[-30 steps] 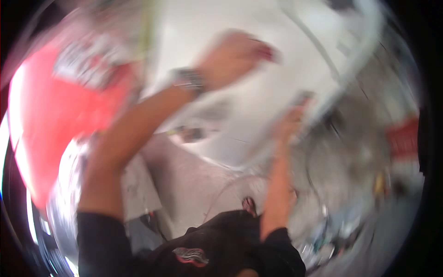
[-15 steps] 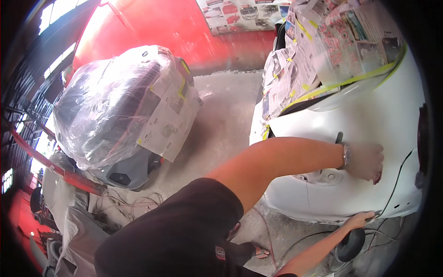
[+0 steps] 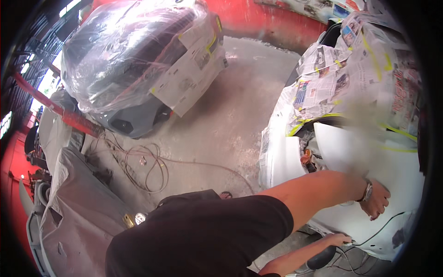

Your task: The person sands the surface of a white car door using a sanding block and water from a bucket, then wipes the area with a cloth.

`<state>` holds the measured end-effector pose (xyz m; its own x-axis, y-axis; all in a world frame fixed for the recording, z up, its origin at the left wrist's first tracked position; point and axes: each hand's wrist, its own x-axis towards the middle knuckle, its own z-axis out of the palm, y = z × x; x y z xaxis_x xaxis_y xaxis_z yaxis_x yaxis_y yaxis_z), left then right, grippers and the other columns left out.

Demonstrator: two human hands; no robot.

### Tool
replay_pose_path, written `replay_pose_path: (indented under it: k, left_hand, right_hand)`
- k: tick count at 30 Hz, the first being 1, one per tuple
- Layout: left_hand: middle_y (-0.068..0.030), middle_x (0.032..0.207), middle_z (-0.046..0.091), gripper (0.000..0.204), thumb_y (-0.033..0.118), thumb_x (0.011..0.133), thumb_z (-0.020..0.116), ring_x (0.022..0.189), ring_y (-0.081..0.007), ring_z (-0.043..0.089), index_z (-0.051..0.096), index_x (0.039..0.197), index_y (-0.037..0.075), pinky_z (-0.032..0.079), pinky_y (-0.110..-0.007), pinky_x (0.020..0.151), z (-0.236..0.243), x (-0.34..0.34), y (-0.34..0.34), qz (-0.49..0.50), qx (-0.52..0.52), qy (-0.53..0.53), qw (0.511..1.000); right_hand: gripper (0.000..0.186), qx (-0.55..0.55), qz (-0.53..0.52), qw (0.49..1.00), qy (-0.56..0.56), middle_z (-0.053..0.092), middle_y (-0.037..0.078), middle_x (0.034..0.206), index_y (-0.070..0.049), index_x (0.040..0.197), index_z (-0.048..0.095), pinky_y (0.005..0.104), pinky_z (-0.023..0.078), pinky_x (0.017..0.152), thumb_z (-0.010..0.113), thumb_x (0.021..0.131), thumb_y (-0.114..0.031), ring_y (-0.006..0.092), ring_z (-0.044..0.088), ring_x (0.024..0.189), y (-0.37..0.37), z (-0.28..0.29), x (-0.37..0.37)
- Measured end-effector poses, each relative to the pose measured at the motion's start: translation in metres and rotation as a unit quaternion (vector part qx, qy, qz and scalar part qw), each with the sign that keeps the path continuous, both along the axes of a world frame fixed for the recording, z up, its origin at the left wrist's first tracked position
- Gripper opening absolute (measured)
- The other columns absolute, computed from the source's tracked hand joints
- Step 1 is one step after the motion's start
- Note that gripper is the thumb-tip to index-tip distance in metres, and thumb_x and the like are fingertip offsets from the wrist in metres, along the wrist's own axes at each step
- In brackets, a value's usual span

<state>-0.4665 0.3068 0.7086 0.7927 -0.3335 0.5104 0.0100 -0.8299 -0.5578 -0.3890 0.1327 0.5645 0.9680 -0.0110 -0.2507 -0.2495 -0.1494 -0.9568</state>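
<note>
Near on the right, I had the left hand, fingers loosely curled, over the white car body; whether it pinched anything, I couldn't tell. The right hand sat bent at the lower edge beside a dark cord, its hold unclear. I judged it handwork along the bodywork; moving on called for keeping the cord clear. Farther stood newspaper masking, then, far left, a film-wrapped grey car.

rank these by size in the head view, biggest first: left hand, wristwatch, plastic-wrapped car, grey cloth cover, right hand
1. Plastic-wrapped car
2. Grey cloth cover
3. Left hand
Last: right hand and wristwatch, which look too alike in size to rank.
</note>
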Motion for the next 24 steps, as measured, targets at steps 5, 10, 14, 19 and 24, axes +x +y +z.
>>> replay_pose_path:
  k: [5,10,14,19,24]
  left_hand:
    - [0.0052,0.092,0.07,0.014,0.022,0.093,0.057,0.096,-0.0186,0.066,0.071,0.089,0.023,0.052,-0.038,0.087,-0.01,0.028,0.004,-0.107,-0.212,-0.016,0.971]
    - [-0.0077,0.107,0.071,0.021,0.023,0.092,0.059,0.106,-0.0303,0.062,0.073,0.101,0.011,0.046,-0.044,0.102,-0.01,0.009,0.006,-0.239,-0.329,0.028,0.913]
    - [-0.0065,0.133,0.064,0.024,0.017,0.089,0.073,0.128,-0.0309,0.056,0.073,0.112,0.012,0.039,-0.052,0.115,0.042,-0.018,-0.018,-0.1,-0.154,0.103,0.978]
    - [-0.0073,0.134,0.064,0.028,0.015,0.09,0.073,0.128,-0.0319,0.056,0.072,0.118,0.012,0.042,-0.051,0.112,0.051,-0.007,-0.025,-0.056,-0.096,0.132,0.985]
    - [-0.0085,0.133,0.064,0.029,0.013,0.091,0.071,0.128,-0.0333,0.056,0.073,0.12,0.011,0.042,-0.051,0.111,0.047,-0.007,-0.032,-0.036,-0.071,0.14,0.987]
  right_hand:
    - [0.052,-0.305,0.037,0.87,-0.386,0.064,0.027,0.124,0.01,0.142,0.042,0.041,0.054,0.087,0.044,0.107,-0.029,0.0369,0.067,0.104,-0.022,-0.121,-0.045]
    - [0.048,-0.09,0.066,0.982,-0.152,0.067,0.024,0.111,0.009,0.135,0.051,0.045,0.052,0.089,0.047,0.107,-0.029,0.0383,0.067,0.1,-0.015,-0.073,-0.015]
    - [0.054,0.019,-0.015,0.994,-0.111,0.048,0.028,0.134,0.006,0.147,0.036,0.0451,0.037,0.108,0.042,0.108,-0.032,0.0386,0.047,0.126,-0.01,-0.006,0.036]
    - [0.069,-0.016,0.062,0.971,-0.23,0.009,0.027,0.169,0.003,0.162,0.012,0.0497,0.011,0.127,0.039,0.107,-0.028,0.0409,0.008,0.157,0.006,-0.055,-0.138]
    - [0.065,0.051,0.033,0.969,-0.239,0.016,0.023,0.169,-0.002,0.162,0.021,0.053,0.015,0.126,0.04,0.108,-0.033,0.038,0.015,0.157,-0.006,-0.055,-0.039]
